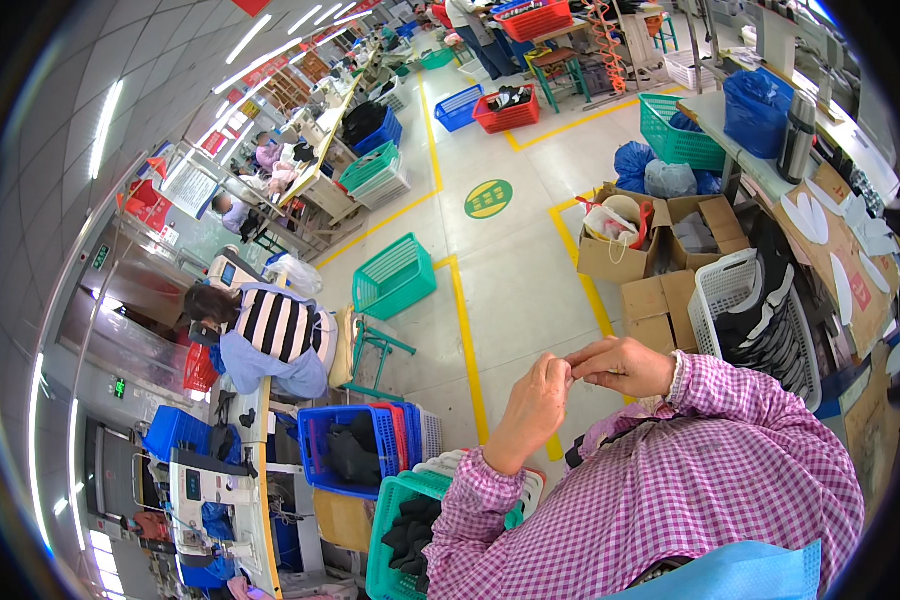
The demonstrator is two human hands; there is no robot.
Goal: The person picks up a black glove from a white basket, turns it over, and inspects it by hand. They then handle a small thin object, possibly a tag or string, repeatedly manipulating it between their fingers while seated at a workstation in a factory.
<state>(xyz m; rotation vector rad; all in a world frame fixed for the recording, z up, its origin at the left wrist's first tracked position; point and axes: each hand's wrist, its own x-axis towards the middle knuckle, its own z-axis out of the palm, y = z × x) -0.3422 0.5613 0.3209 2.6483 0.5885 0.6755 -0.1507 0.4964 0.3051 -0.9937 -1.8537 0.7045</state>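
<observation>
Centre frame: left hand (536,398) and right hand (622,365), both in pink-checked sleeves, meet fingertip to fingertip, pinching something too small to identify. Progress: cannot tell; green plastic basket (395,520) of dark pieces sits lower centre.

Around the green floor circle (489,198): two red baskets (506,111) beyond it, four green baskets (394,276) spread about it, one white basket (752,310) nearer on its right, three open cardboard boxes (610,250) just right of it, two hands (570,390) nearest the camera
</observation>
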